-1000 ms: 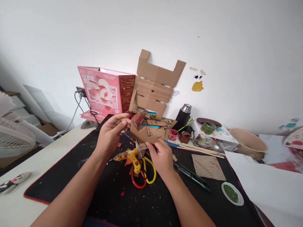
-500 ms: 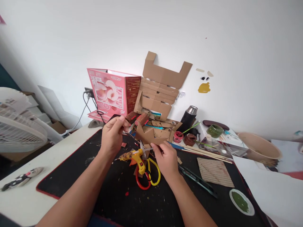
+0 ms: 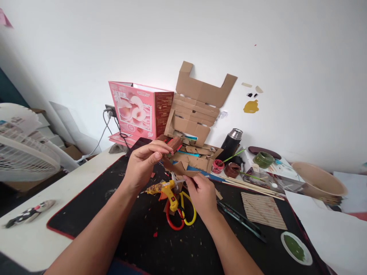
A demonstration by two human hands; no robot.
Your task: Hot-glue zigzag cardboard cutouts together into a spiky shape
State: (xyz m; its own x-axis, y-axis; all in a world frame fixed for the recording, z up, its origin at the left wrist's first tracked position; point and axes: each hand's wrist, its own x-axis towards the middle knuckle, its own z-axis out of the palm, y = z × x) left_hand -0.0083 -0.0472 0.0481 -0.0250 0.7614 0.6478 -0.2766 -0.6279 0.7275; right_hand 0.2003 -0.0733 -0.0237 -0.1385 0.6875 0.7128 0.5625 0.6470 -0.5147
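The right hand (image 3: 202, 191) is pinching one end of a brown cardboard piece (image 3: 175, 167), which is slanting just behind the yellow glue gun (image 3: 164, 187). The left hand (image 3: 143, 164) is curling its fingers at the other end, behind and left of the glue gun; whether it is gripping cannot be told. The hands are standing apart. Scissors (image 3: 184, 214) are lying right beside the glue gun, and a utility knife (image 3: 242, 221) is resting farther right of it.
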